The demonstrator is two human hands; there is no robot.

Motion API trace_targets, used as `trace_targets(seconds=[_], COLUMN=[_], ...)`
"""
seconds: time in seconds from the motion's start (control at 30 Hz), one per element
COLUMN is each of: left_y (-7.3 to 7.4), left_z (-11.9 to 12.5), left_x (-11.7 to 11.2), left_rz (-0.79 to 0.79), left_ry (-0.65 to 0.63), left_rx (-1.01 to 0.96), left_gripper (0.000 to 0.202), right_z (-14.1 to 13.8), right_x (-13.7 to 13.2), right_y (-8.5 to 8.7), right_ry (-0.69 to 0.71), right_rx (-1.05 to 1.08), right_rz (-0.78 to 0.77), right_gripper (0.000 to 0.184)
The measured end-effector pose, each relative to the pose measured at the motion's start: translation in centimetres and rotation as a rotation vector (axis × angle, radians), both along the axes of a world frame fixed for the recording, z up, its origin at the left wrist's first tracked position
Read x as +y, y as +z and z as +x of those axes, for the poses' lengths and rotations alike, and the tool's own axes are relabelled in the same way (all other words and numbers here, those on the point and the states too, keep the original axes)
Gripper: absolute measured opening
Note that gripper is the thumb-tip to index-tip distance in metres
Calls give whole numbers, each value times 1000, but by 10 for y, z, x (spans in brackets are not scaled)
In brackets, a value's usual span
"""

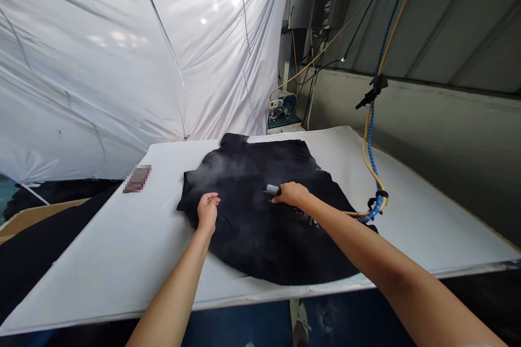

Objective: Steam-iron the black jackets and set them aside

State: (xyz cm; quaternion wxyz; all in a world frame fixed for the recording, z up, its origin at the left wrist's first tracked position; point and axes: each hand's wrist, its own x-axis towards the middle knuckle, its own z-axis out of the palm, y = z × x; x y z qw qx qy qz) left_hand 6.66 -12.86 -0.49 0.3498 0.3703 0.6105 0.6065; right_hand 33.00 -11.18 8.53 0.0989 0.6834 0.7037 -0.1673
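Observation:
A black garment (260, 227) lies spread flat on a white padded table (122, 244). My right hand (291, 194) is closed round the grey handle of a steam iron (272, 190) that rests on the middle of the garment. Pale steam drifts over the cloth to the left of it. My left hand (208, 210) rests on the garment's left part with its fingers curled loosely, pressing the cloth; I cannot make out whether it pinches the fabric.
A blue and yellow hose bundle (372, 162) hangs from above and runs across the table's right side to the iron. White sheeting (101, 54) backs the table. A small machine (280, 114) stands behind the far edge. Dark cloth (36, 238) lies at the left.

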Motion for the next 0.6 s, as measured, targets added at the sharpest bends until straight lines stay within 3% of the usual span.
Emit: trace_targets(seconds=[0.2,0.33,0.47,0.6], left_y=[8,9,3,-2], left_z=[22,16,17,36], left_x=[21,21,16,22], left_rz=[31,49,16,-21], left_ry=[73,52,-30,-109], left_rx=[87,192,256,302], left_gripper=[17,18,16,17], right_z=[-58,-67,-11,93], right_x=[24,44,75,103], right_y=[-14,-25,-34,-35], right_ry=[183,144,-77,-299], right_rx=[105,147,89,32], right_rz=[-32,-55,-47,4], right_gripper=[56,58,61,61])
